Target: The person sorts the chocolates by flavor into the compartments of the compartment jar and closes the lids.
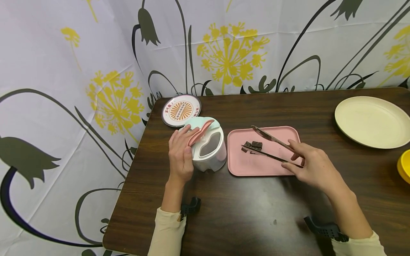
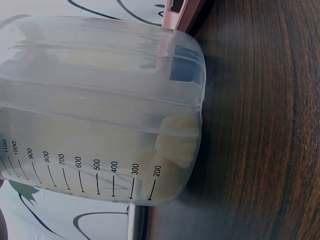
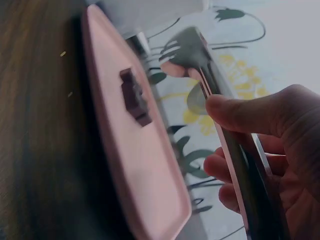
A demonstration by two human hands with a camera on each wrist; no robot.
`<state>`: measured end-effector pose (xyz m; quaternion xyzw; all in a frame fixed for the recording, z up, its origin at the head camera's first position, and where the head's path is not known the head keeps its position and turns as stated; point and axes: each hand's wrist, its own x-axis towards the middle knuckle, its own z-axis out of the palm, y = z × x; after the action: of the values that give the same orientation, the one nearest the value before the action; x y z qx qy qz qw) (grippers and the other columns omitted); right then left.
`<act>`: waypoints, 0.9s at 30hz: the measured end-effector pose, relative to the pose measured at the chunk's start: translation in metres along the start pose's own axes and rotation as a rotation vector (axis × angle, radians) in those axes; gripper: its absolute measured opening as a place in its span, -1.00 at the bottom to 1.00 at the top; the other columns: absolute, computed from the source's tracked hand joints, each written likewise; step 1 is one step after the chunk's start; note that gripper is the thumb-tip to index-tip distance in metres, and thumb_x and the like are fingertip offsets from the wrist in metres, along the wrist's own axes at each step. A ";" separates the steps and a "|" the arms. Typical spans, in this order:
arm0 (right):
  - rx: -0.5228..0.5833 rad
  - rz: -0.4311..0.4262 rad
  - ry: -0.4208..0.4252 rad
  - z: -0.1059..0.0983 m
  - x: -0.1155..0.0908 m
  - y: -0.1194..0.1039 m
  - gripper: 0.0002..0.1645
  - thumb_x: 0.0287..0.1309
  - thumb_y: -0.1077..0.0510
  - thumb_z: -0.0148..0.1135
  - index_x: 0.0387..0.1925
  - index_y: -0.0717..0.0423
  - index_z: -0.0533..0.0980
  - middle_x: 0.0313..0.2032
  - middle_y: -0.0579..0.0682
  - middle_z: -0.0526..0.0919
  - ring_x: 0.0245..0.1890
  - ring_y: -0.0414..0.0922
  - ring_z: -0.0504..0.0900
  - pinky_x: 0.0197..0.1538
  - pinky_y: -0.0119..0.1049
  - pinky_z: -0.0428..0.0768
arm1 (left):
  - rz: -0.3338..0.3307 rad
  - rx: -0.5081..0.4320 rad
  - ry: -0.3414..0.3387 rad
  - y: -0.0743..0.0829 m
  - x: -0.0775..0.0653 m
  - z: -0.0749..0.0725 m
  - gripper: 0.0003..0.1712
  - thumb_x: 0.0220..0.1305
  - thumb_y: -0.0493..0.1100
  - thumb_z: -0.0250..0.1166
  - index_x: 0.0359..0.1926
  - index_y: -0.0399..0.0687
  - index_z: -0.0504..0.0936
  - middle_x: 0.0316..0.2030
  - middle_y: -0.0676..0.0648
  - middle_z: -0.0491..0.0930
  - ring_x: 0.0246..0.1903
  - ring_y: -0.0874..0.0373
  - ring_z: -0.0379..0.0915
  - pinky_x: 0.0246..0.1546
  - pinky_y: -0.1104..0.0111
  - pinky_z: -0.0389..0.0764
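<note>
A translucent storage container with a white and mint-green top stands left of the pink tray. My left hand holds its raised pink flap at the left side. Through the container's marked wall, several pale beige pieces show at its bottom in the left wrist view. My right hand grips metal tongs with their arms spread. The tongs' tips are over the tray, near several dark brown, blocky pieces. Nothing shows between the tips in the right wrist view.
A round patterned plate lies behind the container at the back left. A large cream plate is at the back right, with a yellow bowl at the right edge. A flower-printed cloth hangs behind the table.
</note>
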<state>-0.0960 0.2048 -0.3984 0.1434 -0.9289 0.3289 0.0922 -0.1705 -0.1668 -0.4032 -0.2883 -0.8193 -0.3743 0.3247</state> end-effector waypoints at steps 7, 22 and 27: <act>-0.062 0.022 -0.039 0.010 -0.011 0.010 -0.41 -0.09 0.06 0.54 0.04 0.16 0.63 -0.42 -0.10 0.70 -0.49 -0.14 0.61 -0.46 -0.12 0.51 | 0.005 0.005 0.002 0.000 0.001 0.000 -0.36 0.47 0.06 -0.30 0.12 -0.16 0.63 0.08 -0.05 0.63 0.22 -0.08 0.40 0.27 -0.18 0.10; -0.212 0.046 -0.038 0.009 -0.015 0.016 -0.41 -0.06 -0.16 0.48 0.07 -0.15 0.65 -0.51 -0.26 0.60 -0.62 -0.24 0.44 -0.63 -0.22 0.33 | -0.006 0.009 0.001 0.000 0.001 0.001 -0.35 0.47 0.06 -0.31 0.11 -0.15 0.63 0.08 -0.06 0.63 0.22 -0.08 0.40 0.31 -0.10 0.08; -0.212 0.056 -0.054 0.011 -0.016 0.017 -0.43 -0.02 -0.16 0.45 0.07 -0.14 0.65 -0.41 -0.16 0.68 -0.60 -0.21 0.45 -0.62 -0.22 0.33 | -0.008 0.010 0.003 0.000 0.000 0.000 -0.35 0.46 0.06 -0.30 0.11 -0.14 0.63 0.08 -0.06 0.63 0.22 -0.07 0.40 0.28 -0.15 0.10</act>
<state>-0.0876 0.2142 -0.4208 0.1156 -0.9642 0.2273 0.0725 -0.1710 -0.1666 -0.4031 -0.2830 -0.8219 -0.3716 0.3259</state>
